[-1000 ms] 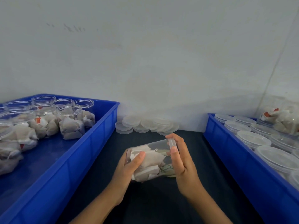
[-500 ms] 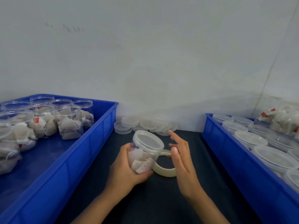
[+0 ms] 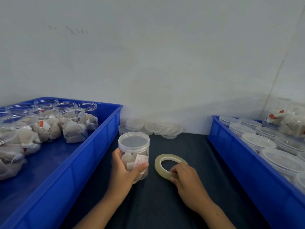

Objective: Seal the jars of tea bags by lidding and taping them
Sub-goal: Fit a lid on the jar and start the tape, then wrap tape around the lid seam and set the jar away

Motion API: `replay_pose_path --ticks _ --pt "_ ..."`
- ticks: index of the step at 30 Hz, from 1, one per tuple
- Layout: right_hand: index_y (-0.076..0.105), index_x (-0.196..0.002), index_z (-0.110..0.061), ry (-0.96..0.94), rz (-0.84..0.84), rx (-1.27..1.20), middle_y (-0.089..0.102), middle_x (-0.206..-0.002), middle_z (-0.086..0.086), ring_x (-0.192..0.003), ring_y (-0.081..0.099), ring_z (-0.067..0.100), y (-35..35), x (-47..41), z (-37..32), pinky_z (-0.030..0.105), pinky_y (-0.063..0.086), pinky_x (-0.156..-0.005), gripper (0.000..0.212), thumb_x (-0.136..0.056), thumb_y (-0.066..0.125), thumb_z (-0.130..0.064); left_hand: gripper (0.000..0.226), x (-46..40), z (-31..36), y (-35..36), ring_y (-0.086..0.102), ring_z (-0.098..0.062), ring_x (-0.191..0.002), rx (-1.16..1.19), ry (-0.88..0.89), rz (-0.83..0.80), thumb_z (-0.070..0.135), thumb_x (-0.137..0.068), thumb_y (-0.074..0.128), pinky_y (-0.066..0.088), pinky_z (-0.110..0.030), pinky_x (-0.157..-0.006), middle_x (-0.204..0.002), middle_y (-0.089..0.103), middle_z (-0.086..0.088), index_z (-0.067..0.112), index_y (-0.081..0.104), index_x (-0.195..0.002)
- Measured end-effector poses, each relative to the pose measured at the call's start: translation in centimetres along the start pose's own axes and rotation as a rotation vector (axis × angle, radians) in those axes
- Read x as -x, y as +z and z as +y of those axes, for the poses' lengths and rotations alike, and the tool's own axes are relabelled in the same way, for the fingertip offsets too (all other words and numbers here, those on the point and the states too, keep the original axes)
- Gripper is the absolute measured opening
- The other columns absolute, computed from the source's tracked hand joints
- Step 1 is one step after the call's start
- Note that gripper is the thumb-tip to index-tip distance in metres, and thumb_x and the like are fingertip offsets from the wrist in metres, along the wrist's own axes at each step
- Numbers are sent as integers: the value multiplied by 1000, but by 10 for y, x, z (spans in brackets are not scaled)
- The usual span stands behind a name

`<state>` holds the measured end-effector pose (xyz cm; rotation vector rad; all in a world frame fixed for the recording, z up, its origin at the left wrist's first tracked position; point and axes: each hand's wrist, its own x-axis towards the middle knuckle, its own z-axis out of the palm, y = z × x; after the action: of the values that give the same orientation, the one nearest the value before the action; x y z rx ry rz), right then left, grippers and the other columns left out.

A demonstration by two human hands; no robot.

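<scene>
A clear plastic jar (image 3: 134, 149) filled with tea bags stands upright on the dark table, its clear lid on top. My left hand (image 3: 123, 172) grips the jar's lower body from the left, thumb across its front. A ring of clear tape (image 3: 168, 164) lies flat on the table just right of the jar. My right hand (image 3: 186, 177) pinches the tape ring's near edge, fingers curled over it.
A blue tray (image 3: 92, 156) on the left holds several open jars of tea bags (image 3: 72, 126). A second blue tray (image 3: 231, 146) on the right holds several lidded jars (image 3: 257, 141). Loose clear lids (image 3: 151, 128) are piled against the white wall behind.
The jar went from lying sideways in both hands to upright in my left hand alone. My right hand let go of it and dropped onto the tape ring.
</scene>
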<state>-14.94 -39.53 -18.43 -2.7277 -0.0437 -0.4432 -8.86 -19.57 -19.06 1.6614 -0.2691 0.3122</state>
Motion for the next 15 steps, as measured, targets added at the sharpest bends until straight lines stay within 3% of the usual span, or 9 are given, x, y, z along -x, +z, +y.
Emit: replay_pose_path --ticks 2,5,6,8,10,12,15 --pt "51 -101 -32 63 -13 -112 50 -106 -21 -108 37 4 -1 4 -2 21 39 -88 4 -97 51 -31 90 4 12 -3 39 -17 -129 -88 189 156 52 -70 77 36 -36 -109 -141 34 -8 10 35 -137" --pt "57 -94 -32 81 14 -302 57 -92 -16 -101 39 2 -5 5 -3 18 37 -74 12 -96 50 -23 55 9 31 -6 41 -10 -116 -334 670 364 40 -81 63 36 -23 -96 -125 44 -9 8 47 -122" --pt "62 -89 -26 75 29 -375 60 -85 -9 -91 45 2 -7 4 -5 19 38 -68 13 -96 51 -21 41 13 34 -4 42 -5 -107 -376 802 324 34 -82 60 37 -18 -90 -116 47 -3 12 48 -115" --pt "64 -78 -10 62 65 -522 59 -74 8 -69 50 7 -11 3 -10 26 38 -61 24 -95 57 -26 24 21 34 2 46 2 -91 -448 942 67 26 -86 57 43 -16 -80 -102 49 8 20 49 -108" --pt "62 -74 -6 55 83 -602 58 -68 9 -62 50 9 -14 5 -14 27 39 -60 36 -91 58 -38 27 26 31 9 51 2 -83 -521 852 -259 27 -91 54 46 -13 -74 -98 52 14 27 48 -117" --pt "60 -72 -6 60 100 -686 54 -63 0 -60 48 9 -14 6 -16 25 38 -59 43 -84 53 -47 50 26 24 13 52 5 -96 -519 580 -488 34 -96 53 41 -5 -82 -112 50 19 39 30 -140" --pt "53 -63 -7 74 126 -769 45 -58 -2 -57 42 9 -16 5 -19 21 34 -57 45 -83 50 -47 80 23 12 16 41 16 -114 -489 368 -608 35 -97 53 34 0 -92 -132 35 30 48 -7 -150"
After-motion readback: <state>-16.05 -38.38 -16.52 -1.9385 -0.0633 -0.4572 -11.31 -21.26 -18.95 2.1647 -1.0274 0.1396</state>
